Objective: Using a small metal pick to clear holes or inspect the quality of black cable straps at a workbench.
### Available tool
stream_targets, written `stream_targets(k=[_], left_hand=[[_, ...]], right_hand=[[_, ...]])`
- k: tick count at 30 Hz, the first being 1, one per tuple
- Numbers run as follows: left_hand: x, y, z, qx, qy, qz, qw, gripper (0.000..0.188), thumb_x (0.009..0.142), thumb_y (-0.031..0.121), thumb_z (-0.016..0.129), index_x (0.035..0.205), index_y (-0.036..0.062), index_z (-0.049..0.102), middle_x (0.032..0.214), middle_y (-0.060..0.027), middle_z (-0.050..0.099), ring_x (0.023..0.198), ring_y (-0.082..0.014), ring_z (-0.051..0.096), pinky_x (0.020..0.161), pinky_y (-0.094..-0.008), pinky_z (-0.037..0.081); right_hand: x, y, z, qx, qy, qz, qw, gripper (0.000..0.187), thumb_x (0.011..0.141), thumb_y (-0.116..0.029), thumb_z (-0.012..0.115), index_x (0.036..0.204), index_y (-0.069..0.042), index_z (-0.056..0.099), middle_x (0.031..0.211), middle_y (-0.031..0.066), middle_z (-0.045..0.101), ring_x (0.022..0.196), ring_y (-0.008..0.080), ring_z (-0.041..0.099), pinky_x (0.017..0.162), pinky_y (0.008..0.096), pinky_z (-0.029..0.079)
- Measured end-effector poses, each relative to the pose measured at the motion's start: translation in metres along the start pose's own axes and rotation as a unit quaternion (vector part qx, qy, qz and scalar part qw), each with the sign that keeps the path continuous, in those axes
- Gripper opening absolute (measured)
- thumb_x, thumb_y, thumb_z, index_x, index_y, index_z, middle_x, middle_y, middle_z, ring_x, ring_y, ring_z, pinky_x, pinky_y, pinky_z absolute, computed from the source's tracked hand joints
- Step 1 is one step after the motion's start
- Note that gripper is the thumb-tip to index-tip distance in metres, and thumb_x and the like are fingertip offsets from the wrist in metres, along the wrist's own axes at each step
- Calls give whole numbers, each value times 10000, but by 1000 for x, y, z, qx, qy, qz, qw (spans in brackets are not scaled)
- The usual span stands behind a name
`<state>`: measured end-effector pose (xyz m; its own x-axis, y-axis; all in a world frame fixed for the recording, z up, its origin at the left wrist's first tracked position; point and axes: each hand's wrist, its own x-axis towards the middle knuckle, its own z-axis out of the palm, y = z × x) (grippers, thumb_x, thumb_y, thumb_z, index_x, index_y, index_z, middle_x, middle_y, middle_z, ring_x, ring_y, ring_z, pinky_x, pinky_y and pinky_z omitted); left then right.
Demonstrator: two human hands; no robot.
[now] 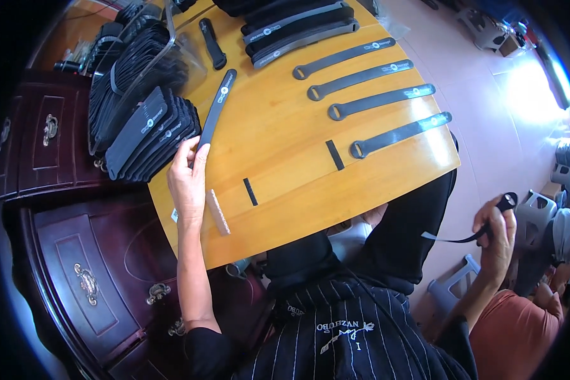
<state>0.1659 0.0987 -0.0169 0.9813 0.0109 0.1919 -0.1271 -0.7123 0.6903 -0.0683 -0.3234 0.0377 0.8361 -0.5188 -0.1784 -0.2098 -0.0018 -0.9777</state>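
Between the thumb and fingers of my left hand (189, 171) is the lower end of a dark cable strap (220, 104) with a pale print, slanting up over the table. Off the table's right side, my right hand (497, 237) grips another black strap (453, 240); its looped end (507, 201) sticks up above the fingers and its tail hangs out to the left. Several grey straps with looped ends, such as the nearest strap (402, 134), lie in a slanted row at the right of the table. Two short black strips, one left (251, 192) and one right (334, 155), lie nearer me.
Stacked straps (152, 136) fan out at the wooden table's (278, 139) left edge, beside a clear plastic bin (133, 82). Strap bundles (301, 38) lie at the back, near a single strap (212, 44). Dark drawers (85, 272) stand left; a person (519, 335) is at lower right.
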Motion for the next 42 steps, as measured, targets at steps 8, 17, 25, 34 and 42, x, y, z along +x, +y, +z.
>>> stream_targets(k=[8, 17, 25, 34, 42], left_hand=[[-8, -2, -8, 243, 71, 166, 953, 188, 903, 163, 619, 1018, 18, 650, 960, -103, 597, 818, -273, 581, 727, -371, 469], [-106, 113, -18, -338, -360, -115, 862, 338, 975, 274, 531, 1170, 3, 581, 749, -30, 601, 663, -73, 556, 614, -198, 444], [-126, 109, -4, -355, -354, -112, 858, 231, 890, 119, 660, 1043, -2, 535, 757, -23, 590, 682, -64, 577, 638, -198, 472], [-137, 99, 4, -421, -356, -160, 819, 154, 899, 28, 613, 1002, 12, 500, 831, -42, 601, 724, -79, 606, 647, -205, 500], [-148, 81, 5, -439, -340, -200, 807, 149, 887, -5, 611, 987, 14, 503, 857, -61, 615, 731, -103, 633, 643, -218, 522]], right_hand=[[-3, -14, 91, -80, -166, -5, 983, 90, 830, -71, 647, 815, -3, 591, 659, 29, 615, 579, 89, 579, 536, 218, 419], [-31, 8, 158, -307, -229, -288, 878, 248, 742, -139, 714, 866, -68, 511, 753, 72, 547, 667, 238, 620, 526, 340, 465], [-39, 12, 160, -349, -265, -320, 840, 238, 764, -169, 693, 860, -86, 492, 773, 58, 526, 698, 215, 622, 558, 333, 493], [-35, 15, 160, -316, -292, -336, 838, 224, 747, -184, 716, 852, -64, 559, 755, 59, 567, 627, 220, 615, 524, 320, 490], [-27, -8, 138, -208, -327, -194, 901, 346, 800, -208, 732, 1056, -10, 608, 901, 110, 620, 759, 222, 664, 628, 302, 530]])
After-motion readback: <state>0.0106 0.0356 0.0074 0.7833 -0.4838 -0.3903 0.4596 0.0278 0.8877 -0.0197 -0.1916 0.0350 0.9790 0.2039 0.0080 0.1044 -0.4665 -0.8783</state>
